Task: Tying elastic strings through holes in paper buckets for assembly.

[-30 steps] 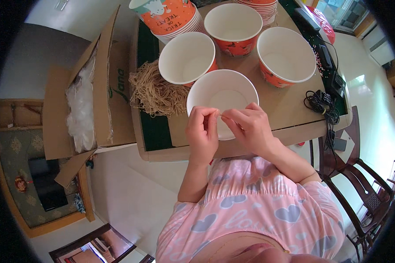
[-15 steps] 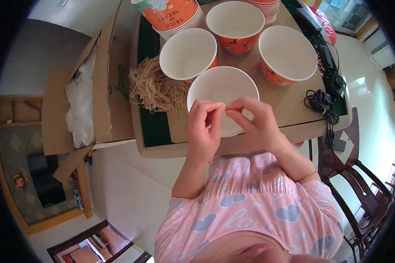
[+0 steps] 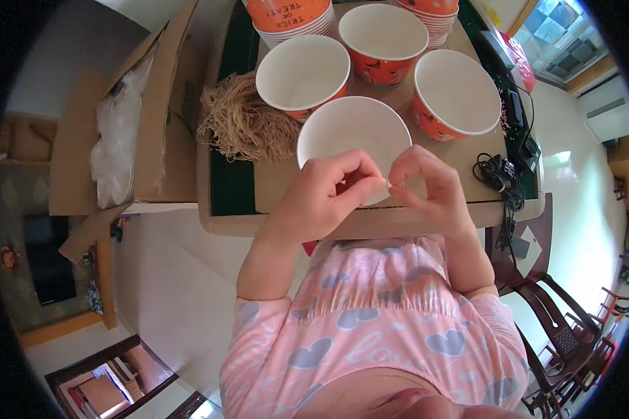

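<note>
- Two bare hands are seen; the left hand is closed at thumb and forefinger on one tiny pale bit, too small to be identified;
- the right hand is curled into a ring, its thumb and forefinger brought right beside the bit; whether it is gripped there too cannot be told;
- the bit is held over the near right part of the nearest bowl;
- four separate white-lined bowls are counted: the nearest bowl, the left bowl, the back bowl and the right bowl; all are stood upright on one table;
- two stacks of orange bowls are placed farther back, the left stack and the right stack; dark lettering is printed on the left stack;
- one heap of tan string is laid beside the left bowl;
- one open cardboard box is seen left of the table;
- pale lettering and grey hearts are printed on the pink clothing
</note>
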`<state>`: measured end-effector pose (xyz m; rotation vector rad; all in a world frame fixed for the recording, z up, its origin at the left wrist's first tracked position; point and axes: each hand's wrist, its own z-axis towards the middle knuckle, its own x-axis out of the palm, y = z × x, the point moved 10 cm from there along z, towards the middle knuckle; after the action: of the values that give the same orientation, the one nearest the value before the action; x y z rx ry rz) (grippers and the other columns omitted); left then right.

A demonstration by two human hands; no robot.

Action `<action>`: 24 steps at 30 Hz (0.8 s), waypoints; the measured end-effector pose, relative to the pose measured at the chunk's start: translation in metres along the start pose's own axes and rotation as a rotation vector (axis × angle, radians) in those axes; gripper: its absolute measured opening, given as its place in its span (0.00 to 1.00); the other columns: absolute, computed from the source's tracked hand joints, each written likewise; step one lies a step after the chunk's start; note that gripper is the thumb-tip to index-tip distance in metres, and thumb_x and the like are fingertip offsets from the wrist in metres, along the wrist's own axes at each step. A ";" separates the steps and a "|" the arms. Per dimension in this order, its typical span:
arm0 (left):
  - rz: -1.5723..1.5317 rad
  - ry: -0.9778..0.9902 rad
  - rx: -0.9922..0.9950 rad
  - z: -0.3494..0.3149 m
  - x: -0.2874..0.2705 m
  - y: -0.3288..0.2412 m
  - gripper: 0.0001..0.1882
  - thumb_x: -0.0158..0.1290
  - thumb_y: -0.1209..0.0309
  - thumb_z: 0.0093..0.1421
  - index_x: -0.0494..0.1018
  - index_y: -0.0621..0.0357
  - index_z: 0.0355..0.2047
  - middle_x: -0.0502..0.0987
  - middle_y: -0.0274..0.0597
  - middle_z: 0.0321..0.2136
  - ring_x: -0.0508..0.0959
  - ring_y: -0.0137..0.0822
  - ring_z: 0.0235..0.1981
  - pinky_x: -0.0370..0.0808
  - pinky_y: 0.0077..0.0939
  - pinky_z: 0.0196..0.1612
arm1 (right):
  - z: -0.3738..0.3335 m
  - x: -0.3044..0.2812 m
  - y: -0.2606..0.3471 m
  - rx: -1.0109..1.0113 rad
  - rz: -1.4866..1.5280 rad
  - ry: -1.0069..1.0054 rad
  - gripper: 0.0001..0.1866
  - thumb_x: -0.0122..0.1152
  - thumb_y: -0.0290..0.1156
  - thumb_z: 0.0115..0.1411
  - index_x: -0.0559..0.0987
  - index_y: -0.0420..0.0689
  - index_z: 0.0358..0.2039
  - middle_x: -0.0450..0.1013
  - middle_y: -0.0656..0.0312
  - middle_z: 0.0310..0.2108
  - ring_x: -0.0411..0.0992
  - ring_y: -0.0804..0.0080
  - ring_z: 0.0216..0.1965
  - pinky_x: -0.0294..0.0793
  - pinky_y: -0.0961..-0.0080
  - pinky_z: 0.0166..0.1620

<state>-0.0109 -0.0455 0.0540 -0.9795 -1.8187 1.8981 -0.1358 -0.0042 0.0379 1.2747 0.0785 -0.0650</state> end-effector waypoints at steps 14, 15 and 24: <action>-0.517 0.140 0.047 0.002 0.017 -0.057 0.05 0.54 0.72 0.61 0.73 0.62 0.30 0.73 0.32 0.23 0.67 0.18 0.21 0.59 0.11 0.22 | -0.032 -0.025 -0.041 -0.006 -0.221 -0.167 0.06 0.61 0.16 0.50 0.76 0.37 0.29 0.71 0.61 0.31 0.70 0.72 0.34 0.69 0.79 0.39; -0.517 0.140 0.048 0.002 0.018 -0.059 0.05 0.54 0.72 0.61 0.73 0.62 0.30 0.73 0.32 0.23 0.67 0.18 0.21 0.59 0.11 0.22 | -0.032 -0.024 -0.040 -0.007 -0.222 -0.167 0.06 0.61 0.16 0.50 0.76 0.37 0.29 0.71 0.61 0.31 0.70 0.72 0.34 0.69 0.79 0.39; -0.740 0.267 0.088 0.006 0.031 -0.063 0.07 0.51 0.71 0.63 0.69 0.62 0.33 0.78 0.45 0.31 0.66 0.19 0.21 0.59 0.11 0.22 | -0.033 -0.027 -0.032 -0.060 -0.281 -0.240 0.11 0.64 0.19 0.50 0.75 0.39 0.35 0.71 0.61 0.30 0.70 0.71 0.33 0.70 0.79 0.39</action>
<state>-0.0512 -0.0213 0.1072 -0.4050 -1.6092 1.3049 -0.1665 0.0187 0.0006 1.1804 0.0520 -0.4529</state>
